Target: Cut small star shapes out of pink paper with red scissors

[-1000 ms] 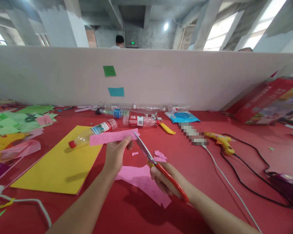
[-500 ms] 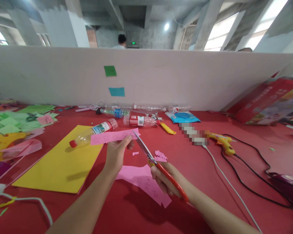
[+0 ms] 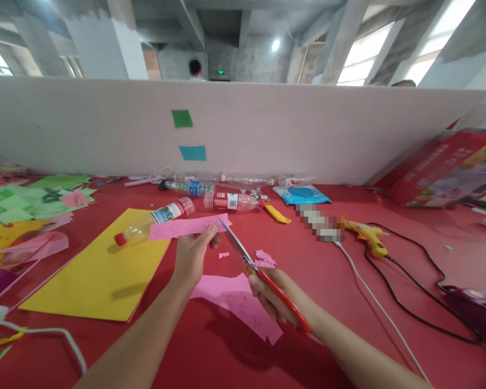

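Note:
Pinched between the thumb and fingers of my left hand (image 3: 194, 255) is a strip of pink paper (image 3: 174, 227) with shapes drawn on it. My right hand (image 3: 277, 294) is wrapped round the red-handled scissors (image 3: 284, 297). Their blades reach up and left to the right end of the strip, near my left thumb. Beneath both hands lies a larger pink paper piece (image 3: 243, 302) with drawn star shapes. Small pink scraps (image 3: 265, 259) rest just beyond the scissors.
A yellow sheet (image 3: 93, 281) lies at left, a plastic bottle (image 3: 156, 220) across its top. More bottles (image 3: 227, 201) line the white partition (image 3: 267, 129). Rightward are a yellow glue gun (image 3: 366, 235) and cables. Green papers (image 3: 16, 202) pile up far left.
Almost nothing differs. The whole view has shifted very slightly; both hands, the pink strip and the scissors keep the same positions relative to each other.

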The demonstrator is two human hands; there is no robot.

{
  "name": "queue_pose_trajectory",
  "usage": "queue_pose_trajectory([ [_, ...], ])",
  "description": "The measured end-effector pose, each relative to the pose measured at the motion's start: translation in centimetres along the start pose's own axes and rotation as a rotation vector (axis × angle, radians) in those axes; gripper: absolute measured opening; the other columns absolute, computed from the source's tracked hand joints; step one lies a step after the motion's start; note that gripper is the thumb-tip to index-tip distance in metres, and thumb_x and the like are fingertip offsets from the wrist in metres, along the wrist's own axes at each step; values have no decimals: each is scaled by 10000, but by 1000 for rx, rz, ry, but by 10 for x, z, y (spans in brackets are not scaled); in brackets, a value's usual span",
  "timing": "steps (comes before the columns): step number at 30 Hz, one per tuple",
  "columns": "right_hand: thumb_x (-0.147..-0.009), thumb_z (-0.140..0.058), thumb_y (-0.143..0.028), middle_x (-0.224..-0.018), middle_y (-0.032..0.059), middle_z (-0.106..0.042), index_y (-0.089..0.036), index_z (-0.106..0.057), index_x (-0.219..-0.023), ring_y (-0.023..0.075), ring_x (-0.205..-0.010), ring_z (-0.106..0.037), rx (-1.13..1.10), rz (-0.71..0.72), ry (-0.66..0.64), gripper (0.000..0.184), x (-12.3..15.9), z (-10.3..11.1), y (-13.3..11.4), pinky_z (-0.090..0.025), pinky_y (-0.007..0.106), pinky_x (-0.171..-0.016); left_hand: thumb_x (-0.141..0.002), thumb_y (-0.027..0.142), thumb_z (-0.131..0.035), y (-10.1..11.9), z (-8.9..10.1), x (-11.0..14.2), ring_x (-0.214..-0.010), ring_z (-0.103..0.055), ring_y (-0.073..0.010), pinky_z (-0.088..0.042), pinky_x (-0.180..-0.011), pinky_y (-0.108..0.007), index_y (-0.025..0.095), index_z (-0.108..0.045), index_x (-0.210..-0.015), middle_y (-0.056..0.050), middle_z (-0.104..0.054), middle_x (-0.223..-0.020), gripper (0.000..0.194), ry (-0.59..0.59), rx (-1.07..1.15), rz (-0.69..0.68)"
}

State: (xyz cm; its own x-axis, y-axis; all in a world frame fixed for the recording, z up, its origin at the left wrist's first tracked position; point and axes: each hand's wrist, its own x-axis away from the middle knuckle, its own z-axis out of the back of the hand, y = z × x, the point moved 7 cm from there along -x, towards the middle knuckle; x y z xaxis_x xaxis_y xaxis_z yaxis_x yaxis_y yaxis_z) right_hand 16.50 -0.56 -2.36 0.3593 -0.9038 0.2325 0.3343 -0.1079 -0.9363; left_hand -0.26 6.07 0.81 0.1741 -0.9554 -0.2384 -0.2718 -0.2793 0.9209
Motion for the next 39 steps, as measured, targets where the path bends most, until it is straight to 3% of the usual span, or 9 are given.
queue_pose_trajectory([
  [12, -802, -522, -572, -324, -94, -387, -215, -443, -651, 53, -273, -285, -21, -14, 0, 396, -1, 1, 3, -241, 167, -300, -727, 235, -666, 0, 0, 0, -504, -504, -101, -401, -525, -238, 166, -626, -524, 13, -599, -511, 218, -4, -6, -6],
  [18, -779, -505, -675, -351, -88, -377, -214, -444, -666, 61, -309, -305, -26, 48, -47, 479, -3, 10, -2, -241, 192, -337, -710, 208, -644, 25, -2, -4, -603, -570, -137, -436, -578, -262, 167, -658, -696, -15, -645, -639, 45, -78, 105, -135],
  [21, -735, -551, -703, -358, -87, -378, -213, -436, -650, 61, -312, -318, -6, 20, -4, 511, -7, 17, 1, -240, 197, -339, -744, 233, -600, 36, 16, -13, -739, -613, -156, -468, -683, -280, 192, -655, -799, -19, -664, -743, 87, 84, 99, -244],
  [24, -720, -568, -708, -354, -91, -378, -205, -449, -644, 54, -301, -310, 15, -7, 33, 522, -12, 23, 8, -228, 191, -330, -672, 183, -674, 40, 34, -19, -809, -614, -144, -459, -777, -272, 206, -642, -817, 9, -658, -776, 150, 278, -56, -330],
  [29, -784, -485, -684, -340, -87, -407, -197, -479, -673, 53, -277, -308, -16, 36, 44, 499, -16, 30, 11, -242, 184, -324, -599, 257, -701, 16, 33, -31, -624, -577, -118, -471, -628, -257, 189, -577, -696, 19, -610, -697, 171, 164, 135, -64],
  [31, -792, -462, -683, -322, -86, -401, -201, -470, -662, 57, -265, -304, -21, 50, 49, 500, -16, 34, 8, -247, 184, -319, -613, 286, -678, 13, 33, -33, -583, -568, -121, -485, -619, -279, 196, -568, -720, 23, -584, -667, 178, 130, 148, -26],
  [33, -793, -461, -684, -320, -85, -399, -200, -464, -645, 56, -264, -306, -16, 48, 54, 506, -16, 37, 6, -246, 181, -316, -645, 290, -673, 22, 40, -33, -674, -603, -148, -502, -693, -314, 210, -589, -834, 5, -609, -759, 222, 186, 3, -136],
  [36, -766, -544, -669, -344, -87, -413, -195, -466, -649, 53, -278, -325, 23, 10, 56, 494, -17, 39, 7, -251, 176, -320, -697, 291, -680, 47, 39, -28, -1011, -594, -223, -448, -916, -393, 220, -611, -969, -65, -634, -1051, 289, 246, -472, -482],
  [39, -763, -617, -614, -349, -89, -408, -189, -485, -656, 56, -300, -335, 62, -9, 29, 458, -20, 37, 12, -262, 178, -336, -792, 327, -604, 49, 14, -22, -1062, -582, -260, -384, -987, -444, 207, -642, -927, -90, -665, -1069, 185, 26, -868, -651],
])
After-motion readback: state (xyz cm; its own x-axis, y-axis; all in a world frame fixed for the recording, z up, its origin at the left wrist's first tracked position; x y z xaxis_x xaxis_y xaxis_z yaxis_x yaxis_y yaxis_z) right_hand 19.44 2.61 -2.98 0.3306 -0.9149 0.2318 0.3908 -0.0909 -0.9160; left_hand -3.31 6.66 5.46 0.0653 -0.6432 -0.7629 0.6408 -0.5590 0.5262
